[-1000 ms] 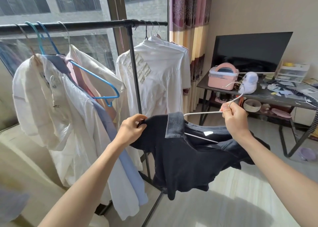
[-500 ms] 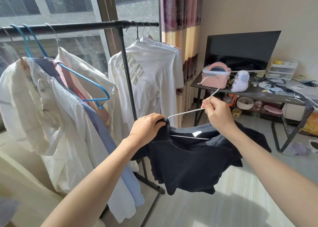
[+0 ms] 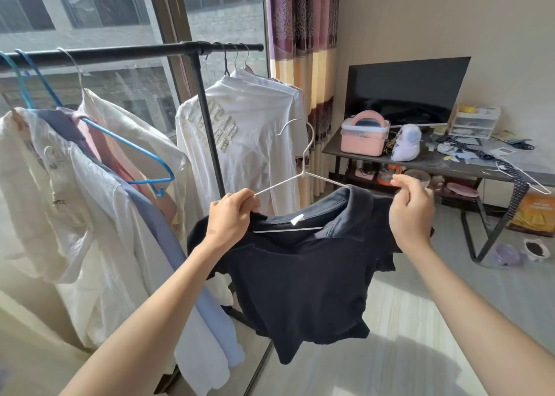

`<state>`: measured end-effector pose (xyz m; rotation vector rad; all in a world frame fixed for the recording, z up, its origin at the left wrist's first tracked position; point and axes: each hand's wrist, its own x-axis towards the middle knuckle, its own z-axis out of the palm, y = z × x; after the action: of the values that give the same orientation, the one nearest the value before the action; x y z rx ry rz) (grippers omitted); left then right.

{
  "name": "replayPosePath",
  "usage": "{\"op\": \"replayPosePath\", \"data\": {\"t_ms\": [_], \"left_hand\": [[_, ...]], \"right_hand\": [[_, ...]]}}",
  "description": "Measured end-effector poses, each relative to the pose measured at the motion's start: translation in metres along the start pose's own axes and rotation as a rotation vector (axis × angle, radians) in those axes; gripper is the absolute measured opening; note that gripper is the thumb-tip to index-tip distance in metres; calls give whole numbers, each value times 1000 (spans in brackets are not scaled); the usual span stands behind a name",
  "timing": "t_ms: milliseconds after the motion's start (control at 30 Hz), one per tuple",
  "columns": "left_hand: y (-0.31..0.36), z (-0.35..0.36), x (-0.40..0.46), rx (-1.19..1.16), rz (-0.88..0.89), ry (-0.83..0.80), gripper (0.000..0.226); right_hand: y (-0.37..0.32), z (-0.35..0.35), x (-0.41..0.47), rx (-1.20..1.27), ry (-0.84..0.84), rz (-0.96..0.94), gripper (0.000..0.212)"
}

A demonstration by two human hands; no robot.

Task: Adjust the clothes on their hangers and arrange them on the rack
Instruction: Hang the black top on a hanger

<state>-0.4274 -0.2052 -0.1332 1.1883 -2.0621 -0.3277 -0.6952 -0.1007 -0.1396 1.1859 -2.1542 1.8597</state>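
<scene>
A dark navy collared shirt [image 3: 303, 278] hangs on a white wire hanger [image 3: 303, 167] held in front of me. My left hand [image 3: 229, 218] grips the hanger's left arm together with the shirt's shoulder. My right hand [image 3: 411, 212] pinches the shirt's right shoulder by the collar, where the hanger's right arm goes under the cloth. The hanger's hook points up, free of the black rack bar [image 3: 129, 53]. White, blue and pink garments [image 3: 99, 203] hang on the rack's left part, with an empty blue hanger [image 3: 135, 155] among them. White shirts [image 3: 246, 143] hang at its right end.
The rack's black upright post [image 3: 207, 125] stands behind my left hand. A dark desk [image 3: 468, 170] at the right carries a monitor [image 3: 405, 89], a pink box [image 3: 365, 137] and clutter. Bowls [image 3: 519, 251] lie on the floor under it. Striped curtains [image 3: 303, 50] hang behind.
The hanger has turned upright, hook now pointing up. My right hand let go of the hanger's neck and moved to the shirt's right shoulder; my left hand now holds the hanger's left arm.
</scene>
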Motion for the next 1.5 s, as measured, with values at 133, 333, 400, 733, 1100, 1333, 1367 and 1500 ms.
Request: {"op": "replayPosePath", "data": {"t_ms": [133, 333, 400, 733, 1100, 1333, 1367, 1500], "left_hand": [[-9, -12, 9, -129, -104, 35, 26], [-6, -15, 12, -211, -152, -47, 16], [-3, -17, 11, -174, -121, -67, 23], [11, -18, 12, -178, -77, -4, 23], [-15, -18, 16, -256, -92, 50, 23], [-15, -12, 14, -247, -88, 15, 23], [-15, -10, 14, -235, -88, 5, 23], [-7, -3, 13, -194, -91, -24, 22]], "right_hand": [[33, -4, 4, -101, -103, 274, 48], [33, 10, 7, 14, -171, 265, 32], [30, 12, 8, 31, -166, 254, 37], [29, 19, 8, 9, -159, 272, 24], [44, 19, 17, 46, 33, 556, 29], [26, 24, 13, -127, 16, 538, 42], [18, 26, 10, -139, 16, 421, 42], [-14, 42, -3, -104, -131, -150, 35]]}}
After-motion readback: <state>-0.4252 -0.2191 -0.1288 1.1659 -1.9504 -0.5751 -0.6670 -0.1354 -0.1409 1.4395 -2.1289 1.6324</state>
